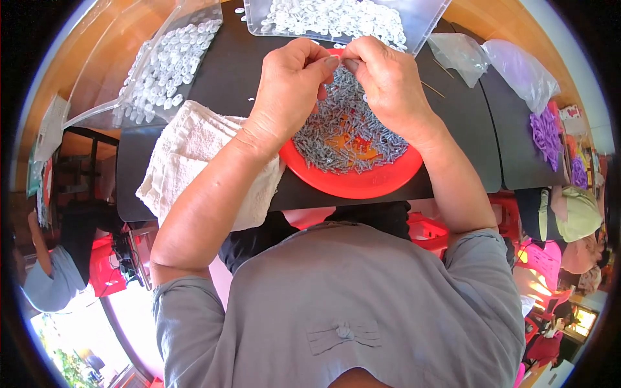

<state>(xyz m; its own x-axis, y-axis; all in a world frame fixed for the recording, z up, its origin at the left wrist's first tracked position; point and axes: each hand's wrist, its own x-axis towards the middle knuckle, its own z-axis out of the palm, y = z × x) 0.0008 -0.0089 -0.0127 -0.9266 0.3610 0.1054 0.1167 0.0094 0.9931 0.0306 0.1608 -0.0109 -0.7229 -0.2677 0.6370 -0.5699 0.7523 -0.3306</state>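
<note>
My left hand (290, 87) and my right hand (391, 87) meet above the far side of a red round basin (349, 189). Thumb and forefinger are pinched on each hand, with the fingertips almost touching; whatever is between them is too small to make out. Many small grey, tube-like plastic pieces (326, 143) lie loose in the basin below, and its orange-red bottom shows through in places. Just beyond my hands stands a clear plastic bin (424, 29) holding small white oval pieces (336, 18).
At the left, another clear bin (87, 87) holds more white pieces (171, 68). A folded whitish towel (187, 152) lies by my left forearm. Thin sticks (433, 89), plastic bags (521, 72) and a purple bundle (546, 139) are at the right. Another person's sleeve (55, 281) shows far left.
</note>
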